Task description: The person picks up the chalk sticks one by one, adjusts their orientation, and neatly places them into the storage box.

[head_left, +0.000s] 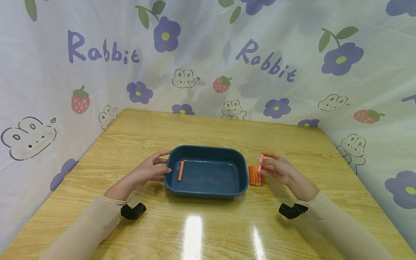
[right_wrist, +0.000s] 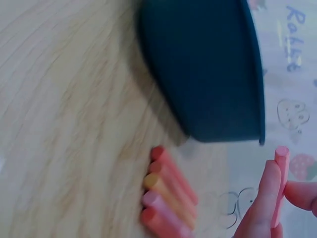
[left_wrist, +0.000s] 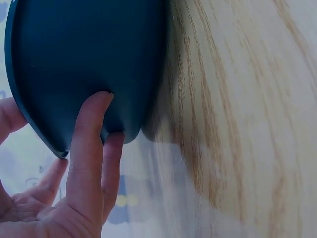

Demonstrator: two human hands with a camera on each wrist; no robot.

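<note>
**A:** ok so what are your hands doing, and how's that stuff handling?

**B:** Your right hand (head_left: 281, 171) is pinching a pink stick (head_left: 260, 163), raised off the table (head_left: 227, 224) to the right of the dark blue bin (head_left: 211, 177). Your left hand (head_left: 146, 171) is resting spread fingers against the bin's left end, not curling round it. The stick's looking chalky, so I'm guessing light, stiff and pretty snappable. You're best off pinching gently around mid-length. The bin's looking like smooth, rigid plastic, probably sliding easily; I'd be holding it by the rim.

**A:** and you're counting how many?

**B:** I'm counting one bin and seven sticks. One's sitting in your pinch, an orange stick (head_left: 181, 171) is lying inside the bin near its left end, and a row of five sticks (right_wrist: 171, 198) is lying side by side just beside the bin.
</note>
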